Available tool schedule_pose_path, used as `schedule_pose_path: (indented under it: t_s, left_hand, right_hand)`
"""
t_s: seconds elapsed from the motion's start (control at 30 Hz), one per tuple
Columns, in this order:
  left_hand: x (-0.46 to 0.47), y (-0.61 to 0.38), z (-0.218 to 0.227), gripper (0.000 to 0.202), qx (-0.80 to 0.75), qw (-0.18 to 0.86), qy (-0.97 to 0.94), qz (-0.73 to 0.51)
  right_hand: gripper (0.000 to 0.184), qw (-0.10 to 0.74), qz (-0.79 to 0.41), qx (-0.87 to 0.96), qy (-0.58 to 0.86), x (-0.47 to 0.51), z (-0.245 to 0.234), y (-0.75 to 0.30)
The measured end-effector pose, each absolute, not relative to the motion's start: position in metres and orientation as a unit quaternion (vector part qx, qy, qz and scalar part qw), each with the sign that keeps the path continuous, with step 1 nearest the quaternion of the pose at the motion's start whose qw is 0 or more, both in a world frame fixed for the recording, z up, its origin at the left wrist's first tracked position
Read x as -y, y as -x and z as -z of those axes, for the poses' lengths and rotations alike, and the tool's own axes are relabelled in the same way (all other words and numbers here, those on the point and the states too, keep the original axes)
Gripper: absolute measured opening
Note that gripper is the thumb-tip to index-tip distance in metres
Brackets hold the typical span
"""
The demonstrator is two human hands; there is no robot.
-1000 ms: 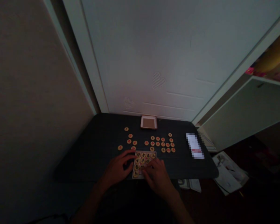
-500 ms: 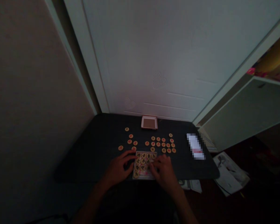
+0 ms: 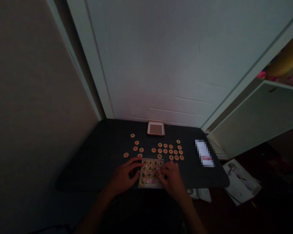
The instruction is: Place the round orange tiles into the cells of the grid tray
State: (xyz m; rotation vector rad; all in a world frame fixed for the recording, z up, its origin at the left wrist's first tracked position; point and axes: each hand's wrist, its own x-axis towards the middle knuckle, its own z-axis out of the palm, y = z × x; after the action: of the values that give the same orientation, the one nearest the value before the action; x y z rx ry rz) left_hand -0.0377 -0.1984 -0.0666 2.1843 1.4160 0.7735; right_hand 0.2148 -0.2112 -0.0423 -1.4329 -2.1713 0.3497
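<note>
A small square tray (image 3: pixel 148 186) near the front edge of the dark table (image 3: pixel 102 152) holds several round wooden game discs with black marks. My left hand (image 3: pixel 124 177) rests against the tray's left side, fingers curled at its top corner. My right hand (image 3: pixel 171 178) lies over the tray's right side, fingertips bent down onto the discs; what they pinch is hidden. Loose discs with red marks (image 3: pixel 170 151) lie in rows beyond the tray, and a few more (image 3: pixel 136 146) are scattered to the left.
A shallow square lid or box (image 3: pixel 156 128) sits at the table's back edge by a white door. A blurred white card (image 3: pixel 204 152) lies at the right. Papers (image 3: pixel 241 182) lie on the floor, with a white cabinet to the right.
My right hand has shifted from the tray's lower middle to its right side. The left hand has stayed at the tray's left edge.
</note>
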Motion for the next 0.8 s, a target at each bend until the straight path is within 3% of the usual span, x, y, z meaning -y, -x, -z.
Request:
schedule_pose_path:
  t_s: [0.47, 0.8]
  left_hand:
    - [0.198, 0.038, 0.066, 0.031, -0.513, 0.213, -0.783, -0.280]
    - [0.198, 0.038, 0.067, 0.031, -0.507, 0.213, -0.787, -0.279]
  right_hand:
    - [0.027, 0.325, -0.042, 0.744, 0.583, 0.164, 0.042, -0.280]
    - [0.051, 0.231, -0.068, 0.776, 0.583, 0.162, 0.062, -0.279]
